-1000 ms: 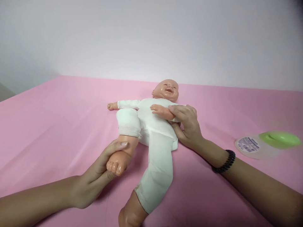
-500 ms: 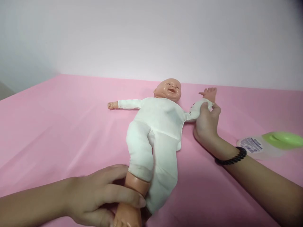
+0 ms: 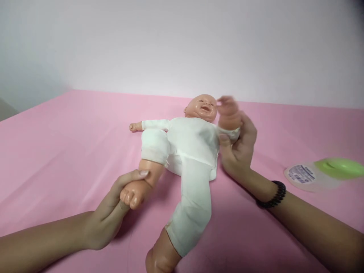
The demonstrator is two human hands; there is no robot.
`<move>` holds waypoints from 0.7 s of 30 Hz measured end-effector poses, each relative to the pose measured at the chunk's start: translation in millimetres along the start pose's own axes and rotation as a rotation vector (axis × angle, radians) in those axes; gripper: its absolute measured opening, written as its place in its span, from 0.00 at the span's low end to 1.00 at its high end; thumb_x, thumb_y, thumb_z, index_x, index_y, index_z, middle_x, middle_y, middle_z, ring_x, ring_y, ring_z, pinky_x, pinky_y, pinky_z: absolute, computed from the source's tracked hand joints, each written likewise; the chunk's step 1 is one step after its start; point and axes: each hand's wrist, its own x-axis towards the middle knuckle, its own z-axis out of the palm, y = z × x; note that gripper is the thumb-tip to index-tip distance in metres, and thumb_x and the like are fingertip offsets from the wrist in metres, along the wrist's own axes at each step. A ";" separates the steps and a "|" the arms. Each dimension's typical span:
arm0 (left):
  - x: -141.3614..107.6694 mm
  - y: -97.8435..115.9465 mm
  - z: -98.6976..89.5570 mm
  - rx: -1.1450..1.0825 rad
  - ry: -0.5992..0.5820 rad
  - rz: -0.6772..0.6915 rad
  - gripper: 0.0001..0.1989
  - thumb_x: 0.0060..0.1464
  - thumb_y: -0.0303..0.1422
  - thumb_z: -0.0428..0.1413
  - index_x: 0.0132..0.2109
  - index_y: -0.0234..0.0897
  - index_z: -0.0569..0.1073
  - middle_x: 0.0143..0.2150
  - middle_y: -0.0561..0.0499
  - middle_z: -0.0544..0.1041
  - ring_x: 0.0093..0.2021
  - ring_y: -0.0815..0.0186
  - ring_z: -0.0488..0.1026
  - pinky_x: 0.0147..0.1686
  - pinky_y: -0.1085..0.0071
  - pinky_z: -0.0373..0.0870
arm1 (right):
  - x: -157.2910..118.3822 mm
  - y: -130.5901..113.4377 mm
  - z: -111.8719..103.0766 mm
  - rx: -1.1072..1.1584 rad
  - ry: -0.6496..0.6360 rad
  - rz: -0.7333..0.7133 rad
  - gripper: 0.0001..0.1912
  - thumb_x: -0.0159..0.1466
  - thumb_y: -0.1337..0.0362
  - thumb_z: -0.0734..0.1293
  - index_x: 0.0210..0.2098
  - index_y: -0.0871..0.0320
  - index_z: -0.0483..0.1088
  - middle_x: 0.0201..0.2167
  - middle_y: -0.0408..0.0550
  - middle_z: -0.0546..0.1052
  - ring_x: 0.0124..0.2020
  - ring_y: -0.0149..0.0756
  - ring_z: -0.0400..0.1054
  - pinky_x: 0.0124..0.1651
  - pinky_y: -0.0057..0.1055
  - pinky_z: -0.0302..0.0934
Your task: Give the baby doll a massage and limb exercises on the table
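Note:
A baby doll (image 3: 193,142) with a white cloth body lies on its back, its head toward the wall. My left hand (image 3: 109,206) is closed around the doll's raised lower leg (image 3: 152,172), with the thumb on top near the ankle and the other fingers hidden beneath. At the white cuff of the doll's arm on the right side, my right hand (image 3: 240,148) grips that arm; the doll's hand (image 3: 227,110) above it is blurred by motion. The doll's other leg (image 3: 196,204) stretches toward me, its foot cut off by the frame's bottom edge. Its other arm lies out to the left.
Pink cloth (image 3: 71,151) covers the table surface, with soft creases at the left. A clear bottle with a green top (image 3: 338,168) lies on its side at the right. Behind the table rises a plain pale wall (image 3: 182,45).
My left hand has raised and bent the doll's leg up toward its belly. My right hand has brought the doll's arm inward, to the left, over its chest side.

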 end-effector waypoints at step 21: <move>7.5 -0.5 -5.9 -0.139 -0.199 0.137 0.25 0.73 0.34 0.48 0.73 0.52 0.60 0.48 0.46 0.76 0.43 0.63 0.78 0.44 0.70 0.80 | 6.4 -19.9 0.0 0.057 0.027 0.269 0.28 0.72 0.54 0.64 0.69 0.47 0.58 0.68 0.56 0.67 0.65 0.50 0.67 0.64 0.54 0.65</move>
